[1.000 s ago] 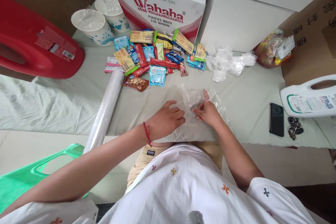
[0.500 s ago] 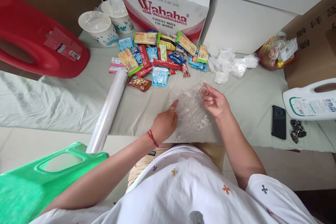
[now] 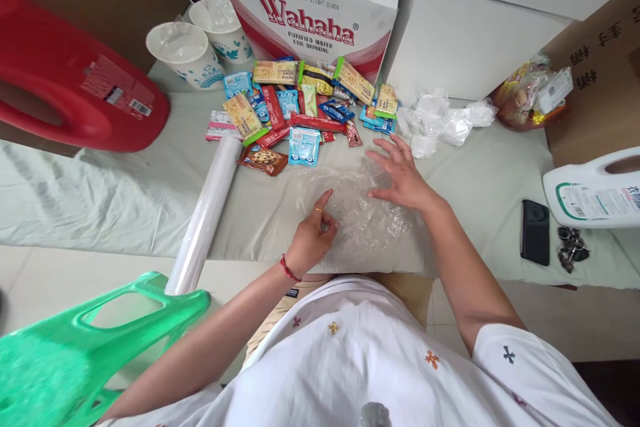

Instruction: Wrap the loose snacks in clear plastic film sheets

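Observation:
A crumpled sheet of clear plastic film (image 3: 357, 213) lies spread on the cloth near the front edge. On its left part rests my left hand (image 3: 314, 233), index finger stretched out and the other fingers loosely bent; no firm grip on the film shows. Over the film's upper right side is my right hand (image 3: 400, 177), open with its fingers spread. Beyond the film lies a pile of wrapped snacks, with a light blue packet (image 3: 303, 147) at its near side. Several small plastic-wrapped bundles (image 3: 440, 117) sit behind my right hand.
A roll of clear film (image 3: 206, 213) overhangs the front edge at left, near a green plastic stool (image 3: 100, 320). Paper cups (image 3: 187, 60), a red jug (image 3: 100, 80) and a Wahaha carton (image 3: 310, 20) stand behind. Rightward are a phone (image 3: 535, 232), keys (image 3: 571, 248) and a white bottle (image 3: 595, 190).
The film has spread wider to the left and right. My right hand has opened its fingers and moved up slightly. My left hand has shifted a little left, its index finger extended.

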Demonstrator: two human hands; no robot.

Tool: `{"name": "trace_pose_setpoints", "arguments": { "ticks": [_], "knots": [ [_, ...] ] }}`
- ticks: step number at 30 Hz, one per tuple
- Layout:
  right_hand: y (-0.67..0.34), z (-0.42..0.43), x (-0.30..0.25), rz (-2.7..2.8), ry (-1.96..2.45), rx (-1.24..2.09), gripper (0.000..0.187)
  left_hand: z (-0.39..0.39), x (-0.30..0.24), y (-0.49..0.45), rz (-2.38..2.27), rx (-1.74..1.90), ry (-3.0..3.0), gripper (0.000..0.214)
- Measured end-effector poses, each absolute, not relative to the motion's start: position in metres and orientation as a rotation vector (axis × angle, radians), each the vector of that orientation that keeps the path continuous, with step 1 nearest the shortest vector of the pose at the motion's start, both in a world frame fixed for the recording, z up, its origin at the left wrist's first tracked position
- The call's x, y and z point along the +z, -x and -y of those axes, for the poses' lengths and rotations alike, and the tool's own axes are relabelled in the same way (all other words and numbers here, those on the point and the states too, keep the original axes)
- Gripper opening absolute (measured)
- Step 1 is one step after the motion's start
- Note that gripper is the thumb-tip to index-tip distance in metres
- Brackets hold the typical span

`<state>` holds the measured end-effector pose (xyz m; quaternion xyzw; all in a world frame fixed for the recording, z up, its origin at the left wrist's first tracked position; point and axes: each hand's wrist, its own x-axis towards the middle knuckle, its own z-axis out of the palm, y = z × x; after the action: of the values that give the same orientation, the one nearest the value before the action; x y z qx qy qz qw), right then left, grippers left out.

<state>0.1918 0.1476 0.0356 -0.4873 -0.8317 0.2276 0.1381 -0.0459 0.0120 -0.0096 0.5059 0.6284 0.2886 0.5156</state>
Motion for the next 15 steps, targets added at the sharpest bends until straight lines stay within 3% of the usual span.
{"name": "trace_pose_setpoints", "arguments": {
  "ticks": [4,9,15],
  "knots": [
    [-0.197,-0.176,0.037,2.372,1.347,0.793,0.012,-0.003,-0.009,0.051,-1.428,0.668,-1.249,0.082],
    [-0.197,-0.209,0.038,1.994,1.430,1.446,0.015,0.015,0.005,0.061,-1.380,0.585,-1.151,0.069],
    [-0.186,-0.208,0.036,2.151,1.715,1.259,0.015,0.016,0.050,0.074,-1.568,0.555,-1.330,0.045]
  ]
}}
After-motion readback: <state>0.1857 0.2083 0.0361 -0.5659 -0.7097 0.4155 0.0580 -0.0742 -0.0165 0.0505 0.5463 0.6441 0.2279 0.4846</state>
